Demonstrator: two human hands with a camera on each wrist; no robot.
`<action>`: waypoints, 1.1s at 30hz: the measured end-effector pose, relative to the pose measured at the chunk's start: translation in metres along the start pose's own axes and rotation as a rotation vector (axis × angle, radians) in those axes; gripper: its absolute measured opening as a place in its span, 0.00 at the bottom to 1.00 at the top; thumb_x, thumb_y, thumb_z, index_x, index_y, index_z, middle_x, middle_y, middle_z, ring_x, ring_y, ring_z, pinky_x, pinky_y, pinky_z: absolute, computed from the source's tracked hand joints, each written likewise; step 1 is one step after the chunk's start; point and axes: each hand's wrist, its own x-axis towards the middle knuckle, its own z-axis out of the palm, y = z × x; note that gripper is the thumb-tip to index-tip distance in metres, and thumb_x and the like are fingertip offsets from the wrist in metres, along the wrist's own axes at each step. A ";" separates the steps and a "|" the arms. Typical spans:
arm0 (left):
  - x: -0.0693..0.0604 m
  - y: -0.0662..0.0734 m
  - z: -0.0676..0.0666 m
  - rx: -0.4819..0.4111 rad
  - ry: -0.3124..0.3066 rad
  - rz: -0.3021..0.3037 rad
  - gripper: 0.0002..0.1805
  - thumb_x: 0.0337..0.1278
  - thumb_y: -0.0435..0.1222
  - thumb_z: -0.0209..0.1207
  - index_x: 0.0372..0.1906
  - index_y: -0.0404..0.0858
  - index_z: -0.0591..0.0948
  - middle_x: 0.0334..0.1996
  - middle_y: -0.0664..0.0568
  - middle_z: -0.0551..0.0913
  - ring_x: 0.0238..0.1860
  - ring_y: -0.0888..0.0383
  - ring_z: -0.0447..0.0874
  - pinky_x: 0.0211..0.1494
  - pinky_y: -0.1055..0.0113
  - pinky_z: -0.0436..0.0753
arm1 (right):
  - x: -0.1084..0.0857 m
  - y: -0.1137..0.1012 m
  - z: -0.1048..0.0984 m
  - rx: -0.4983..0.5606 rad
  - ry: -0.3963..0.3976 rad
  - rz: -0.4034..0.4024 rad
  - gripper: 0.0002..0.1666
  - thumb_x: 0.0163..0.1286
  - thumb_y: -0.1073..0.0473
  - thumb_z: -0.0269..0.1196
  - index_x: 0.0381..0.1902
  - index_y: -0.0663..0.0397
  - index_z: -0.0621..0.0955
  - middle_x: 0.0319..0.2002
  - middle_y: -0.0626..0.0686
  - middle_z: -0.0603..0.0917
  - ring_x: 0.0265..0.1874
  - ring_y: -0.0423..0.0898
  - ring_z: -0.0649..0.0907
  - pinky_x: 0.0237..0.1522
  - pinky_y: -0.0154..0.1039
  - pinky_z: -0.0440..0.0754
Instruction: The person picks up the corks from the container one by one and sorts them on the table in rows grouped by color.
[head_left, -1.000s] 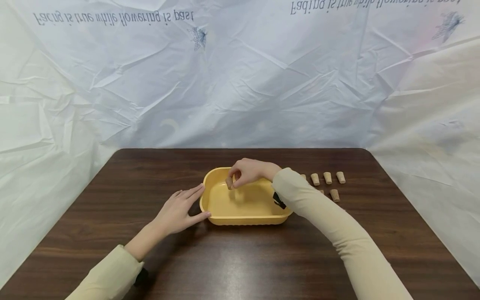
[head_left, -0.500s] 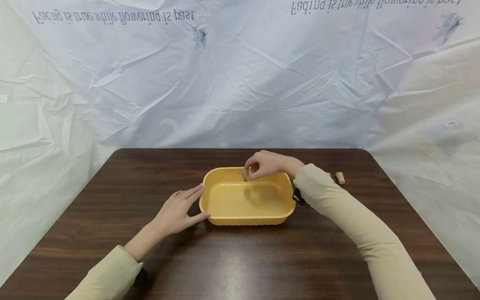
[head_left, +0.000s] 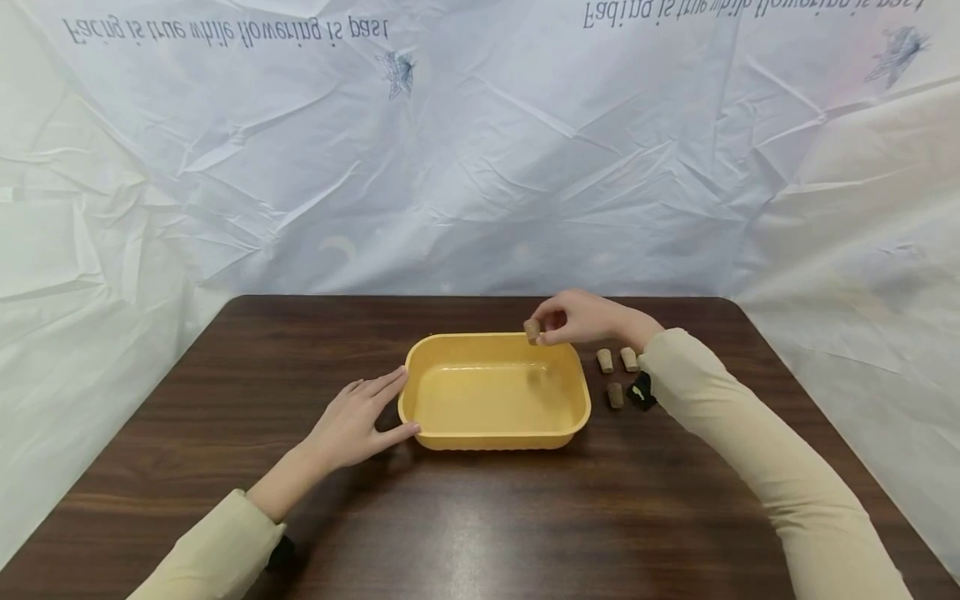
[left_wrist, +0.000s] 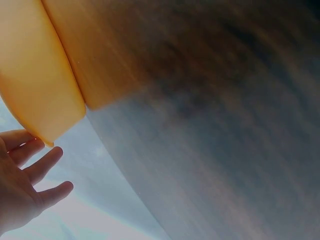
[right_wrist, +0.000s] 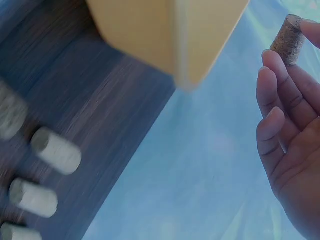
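Observation:
A yellow rectangular plastic basin (head_left: 495, 437) stands on the dark wooden table. My left hand (head_left: 356, 425) rests at its left end with straight, spread fingers, the fingertips touching the rim; in the left wrist view those fingers (left_wrist: 44, 162) are extended beside the yellow wall. Above the back right part of the rim, my right hand (head_left: 581, 319) pinches a tapered cork stopper (head_left: 532, 331) between thumb and fingertips. The right wrist view has this cork (right_wrist: 289, 41) upright-tilted at the fingertips, the other fingers loosely bent.
To the right of the basin stand several more corks, among them one behind (head_left: 605, 361) and one in front (head_left: 615, 395); my right forearm may hide others. A pale printed sheet (head_left: 480, 183) hangs behind the table's back edge.
My right hand has moved right and back, from over the basin's middle to its back right rim, with the cork pinched throughout. The left hand has stayed put. Corks behind the right arm have come into view.

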 end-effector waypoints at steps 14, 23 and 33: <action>0.000 -0.001 0.001 0.008 -0.004 -0.009 0.42 0.49 0.63 0.49 0.63 0.38 0.64 0.61 0.49 0.64 0.57 0.53 0.65 0.57 0.49 0.61 | -0.049 0.022 -0.016 -0.028 0.073 0.091 0.20 0.60 0.50 0.59 0.47 0.55 0.78 0.24 0.44 0.77 0.20 0.41 0.73 0.27 0.39 0.72; 0.000 0.000 0.000 0.006 -0.001 -0.003 0.42 0.49 0.62 0.49 0.63 0.37 0.64 0.61 0.49 0.64 0.57 0.52 0.66 0.56 0.48 0.61 | -0.079 0.035 -0.018 -0.075 0.120 0.146 0.21 0.61 0.53 0.59 0.48 0.60 0.77 0.25 0.42 0.77 0.24 0.39 0.76 0.29 0.40 0.74; 0.000 0.000 0.000 0.000 -0.013 -0.008 0.43 0.49 0.63 0.48 0.63 0.37 0.64 0.61 0.50 0.63 0.58 0.53 0.65 0.57 0.48 0.60 | -0.114 0.049 -0.009 -0.043 0.157 0.235 0.21 0.60 0.53 0.60 0.47 0.61 0.77 0.26 0.43 0.77 0.20 0.41 0.75 0.24 0.37 0.73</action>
